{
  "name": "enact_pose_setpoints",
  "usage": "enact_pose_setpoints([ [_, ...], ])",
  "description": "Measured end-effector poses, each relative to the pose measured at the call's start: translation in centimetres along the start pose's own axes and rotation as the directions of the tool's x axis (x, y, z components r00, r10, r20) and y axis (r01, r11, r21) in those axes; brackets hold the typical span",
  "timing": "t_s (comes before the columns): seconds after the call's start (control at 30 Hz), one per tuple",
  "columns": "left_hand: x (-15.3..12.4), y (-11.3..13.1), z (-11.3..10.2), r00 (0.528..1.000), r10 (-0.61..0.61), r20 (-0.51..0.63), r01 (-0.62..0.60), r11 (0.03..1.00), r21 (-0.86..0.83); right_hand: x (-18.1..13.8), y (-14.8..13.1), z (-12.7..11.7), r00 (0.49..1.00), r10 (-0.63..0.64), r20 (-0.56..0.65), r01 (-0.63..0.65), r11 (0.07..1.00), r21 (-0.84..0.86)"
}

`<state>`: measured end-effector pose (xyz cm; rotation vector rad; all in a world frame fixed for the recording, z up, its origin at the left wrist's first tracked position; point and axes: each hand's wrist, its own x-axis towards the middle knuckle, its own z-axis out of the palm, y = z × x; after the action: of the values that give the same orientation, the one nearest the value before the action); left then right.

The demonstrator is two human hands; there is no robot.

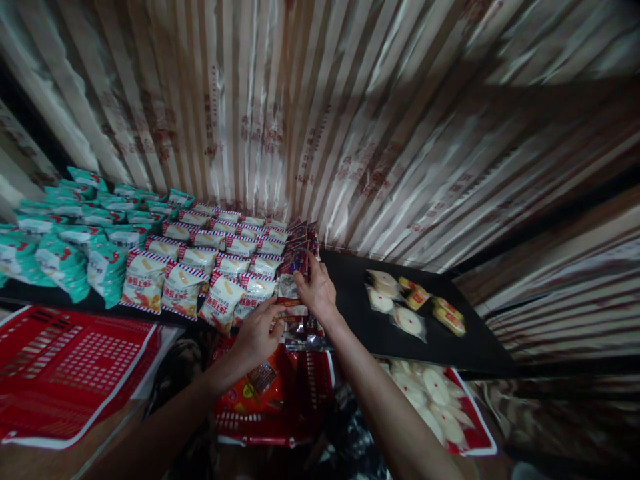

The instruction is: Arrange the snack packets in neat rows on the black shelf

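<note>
My left hand (257, 333) pinches the near end of a row of dark red snack packets (296, 267) standing on the black shelf (360, 313). My right hand (316, 290) lies against the right side of the same row, fingers curled on the packets. The row sits right beside rows of white snack bags with red and blue striped edges (220, 267).
Teal snack bags (65, 240) fill the shelf's left end. Clear packs of round white cakes (395, 303) and small yellow-red packets (440, 310) lie on its right. Below are a red basket (273, 413), a red lid-like crate (60, 367) and a red tray of round cakes (440, 407). Striped sheeting hangs behind.
</note>
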<state>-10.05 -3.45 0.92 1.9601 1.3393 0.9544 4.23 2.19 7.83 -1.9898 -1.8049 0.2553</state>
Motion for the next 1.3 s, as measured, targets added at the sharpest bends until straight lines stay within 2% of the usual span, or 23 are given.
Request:
enact_pose_setpoints([
  [0.3,-0.3,-0.6,0.9,0.998,0.052,-0.043,-0.048,0.994,0.098,-1.5,2.1,0.4,0.988,-0.085,-0.127,0.118,0.952,0.281],
  [0.43,-0.4,-0.2,0.9,0.995,0.058,-0.076,-0.045,0.986,0.158,-2.4,3.4,0.7,0.981,-0.073,-0.179,0.138,0.913,0.385],
  [0.6,-0.2,0.2,0.7,0.993,0.049,-0.106,-0.033,0.987,0.154,-3.9,5.3,1.5,0.976,-0.012,-0.219,0.114,0.881,0.459],
  [0.8,0.5,0.6,1.5,0.993,0.060,-0.103,-0.049,0.993,0.107,-5.8,6.6,2.4,0.974,0.036,-0.222,0.085,0.854,0.513],
  [0.97,0.4,0.6,2.4,0.994,0.069,-0.084,-0.064,0.996,0.064,-6.7,5.4,2.3,0.991,-0.009,-0.132,0.086,0.803,0.590],
  [1.07,0.5,0.5,2.6,0.995,0.079,-0.068,-0.075,0.996,0.058,-6.1,4.4,2.2,0.991,0.009,-0.135,0.069,0.828,0.556],
  [1.17,0.6,0.5,2.3,0.996,0.067,-0.052,-0.063,0.996,0.070,-4.8,3.5,2.1,0.985,0.008,-0.171,0.070,0.892,0.447],
  [1.3,1.0,0.5,2.0,0.996,0.054,-0.068,-0.046,0.993,0.106,-3.1,2.3,1.7,0.972,-0.047,-0.232,0.123,0.937,0.326],
])
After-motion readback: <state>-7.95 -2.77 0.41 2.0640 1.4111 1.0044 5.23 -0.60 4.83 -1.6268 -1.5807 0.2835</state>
